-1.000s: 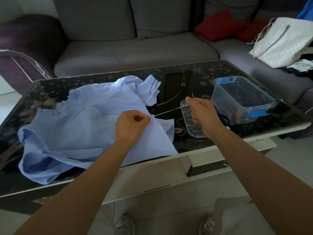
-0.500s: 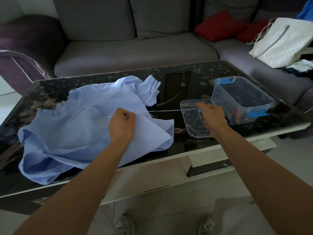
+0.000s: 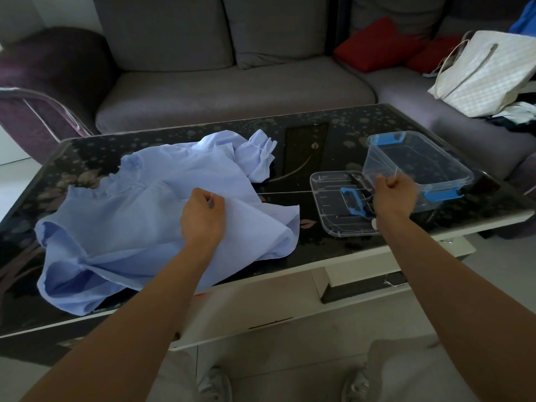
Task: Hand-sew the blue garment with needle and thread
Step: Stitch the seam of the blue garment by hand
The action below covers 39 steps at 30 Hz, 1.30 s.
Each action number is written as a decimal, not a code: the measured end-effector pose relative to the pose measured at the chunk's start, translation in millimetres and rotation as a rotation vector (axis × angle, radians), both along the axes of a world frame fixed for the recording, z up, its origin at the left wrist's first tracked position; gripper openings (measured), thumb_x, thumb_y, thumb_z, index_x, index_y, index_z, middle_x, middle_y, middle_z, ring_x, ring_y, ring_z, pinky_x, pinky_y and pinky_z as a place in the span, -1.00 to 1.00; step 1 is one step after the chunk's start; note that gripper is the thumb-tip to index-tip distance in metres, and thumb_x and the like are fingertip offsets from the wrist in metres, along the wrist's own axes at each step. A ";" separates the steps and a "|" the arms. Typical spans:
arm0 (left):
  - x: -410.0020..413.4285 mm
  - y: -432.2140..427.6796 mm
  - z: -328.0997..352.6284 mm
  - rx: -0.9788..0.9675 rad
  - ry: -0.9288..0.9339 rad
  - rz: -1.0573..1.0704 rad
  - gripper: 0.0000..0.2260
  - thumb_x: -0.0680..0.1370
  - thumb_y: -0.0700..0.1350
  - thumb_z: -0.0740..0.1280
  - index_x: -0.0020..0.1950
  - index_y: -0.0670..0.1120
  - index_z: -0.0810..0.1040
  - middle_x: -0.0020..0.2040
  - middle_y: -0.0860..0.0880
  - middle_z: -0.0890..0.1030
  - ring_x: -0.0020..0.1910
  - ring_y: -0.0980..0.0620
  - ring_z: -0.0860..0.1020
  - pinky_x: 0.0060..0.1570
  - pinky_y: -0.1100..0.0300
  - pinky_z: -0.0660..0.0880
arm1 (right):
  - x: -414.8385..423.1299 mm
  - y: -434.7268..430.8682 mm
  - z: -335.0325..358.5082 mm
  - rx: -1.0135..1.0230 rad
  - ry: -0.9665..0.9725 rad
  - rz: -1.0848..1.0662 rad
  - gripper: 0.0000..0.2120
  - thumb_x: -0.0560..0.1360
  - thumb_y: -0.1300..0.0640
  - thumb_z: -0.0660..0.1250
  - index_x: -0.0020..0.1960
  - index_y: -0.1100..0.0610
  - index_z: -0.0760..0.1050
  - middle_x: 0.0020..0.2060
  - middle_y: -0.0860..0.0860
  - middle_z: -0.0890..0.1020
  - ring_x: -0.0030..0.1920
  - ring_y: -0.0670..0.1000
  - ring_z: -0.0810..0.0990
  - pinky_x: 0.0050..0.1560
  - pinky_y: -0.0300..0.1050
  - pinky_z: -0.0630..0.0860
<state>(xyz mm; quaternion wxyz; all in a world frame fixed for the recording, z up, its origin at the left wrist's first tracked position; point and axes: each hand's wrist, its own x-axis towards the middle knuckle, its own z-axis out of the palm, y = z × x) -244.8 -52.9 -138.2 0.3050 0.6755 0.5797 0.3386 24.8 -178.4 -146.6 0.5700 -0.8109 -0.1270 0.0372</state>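
Blue garment (image 3: pixel 116 227) is being gripped in the curled fingers of the left hand (image 3: pixel 203 219); thread (image 3: pixel 290 193) is stretching taut to the right hand (image 3: pixel 394 197), fingers apparently pinching it.

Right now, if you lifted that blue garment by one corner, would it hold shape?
Probably not: the blue garment lies in soft folds, so it would likely droop. It looks thin, probably light. A fold bunches in the left hand, suggesting little stiffness.
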 end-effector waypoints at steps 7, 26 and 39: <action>6.7 -7.4 3.9 0.083 -0.037 -0.111 -0.88 0.59 -0.13 0.26 -0.11 -0.14 0.44 -0.16 -0.03 0.52 -0.15 0.00 0.46 -0.14 0.16 0.31 | -26.8 11.1 4.7 -0.169 -0.048 0.426 -0.60 0.53 0.13 0.38 0.31 0.07 0.35 -0.02 -0.06 0.53 -0.12 -0.13 0.54 -0.27 -0.33 0.39; 7.0 -17.1 9.9 0.184 0.009 -0.305 -0.88 0.60 -0.11 0.29 -0.07 -0.15 0.52 -0.22 -0.02 0.55 -0.21 0.04 0.50 -0.26 0.27 0.32 | -105.5 29.7 28.5 -0.325 0.164 0.922 -0.64 0.62 -0.11 0.16 -0.25 0.07 0.41 -0.35 -0.07 0.42 -0.33 -0.14 0.38 -0.26 -0.25 0.29; 4.2 -13.9 8.1 0.164 0.037 -0.180 -0.88 0.61 -0.09 0.26 -0.08 -0.11 0.48 -0.21 0.03 0.52 -0.23 0.09 0.45 -0.28 0.25 0.27 | -75.5 19.8 21.4 -0.184 0.253 0.574 -0.70 0.55 0.06 0.34 -0.29 0.09 0.33 -0.38 0.01 0.41 -0.37 -0.05 0.36 -0.30 -0.14 0.41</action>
